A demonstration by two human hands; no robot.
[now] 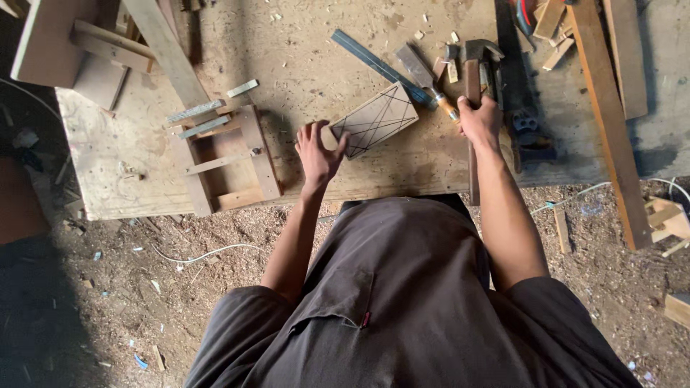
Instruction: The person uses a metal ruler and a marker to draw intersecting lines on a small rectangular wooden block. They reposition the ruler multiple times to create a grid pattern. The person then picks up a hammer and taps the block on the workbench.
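1. A person stands at a rough plywood workbench (129, 165), seen from above by a camera worn on the head, with dark clothing filling the lower part of the view.
2. A small flat wooden board (374, 119) lies near the front edge of the bench, between the two hands. Thin dark lines cross its pale face in a diamond pattern.
3. The board looks light, stiff and dry, unlikely to slip. Its long edges seem the natural place to grip it, with the marked face left uncovered.
4. The left hand (318, 153) reaches forward from a bent elbow. Its fingers are spread wide and hold nothing; the fingertips sit at the board's left end, touching or almost touching.
5. The right hand (480, 121) extends on a nearly straight arm and is wrapped tight around the wooden handle of a claw hammer (474, 65), well up towards the head.
6. The hammer's steel head points away from the person. It likely feels top-heavy, and the handle looks long, running back past the bench edge.
7. Just left of the hammer lies a chisel (425, 77), beside a long blue-grey metal ruler (374, 63).
8. Further left sits a small wooden frame jig (226, 162). Sawdust and offcuts cover the ground below.
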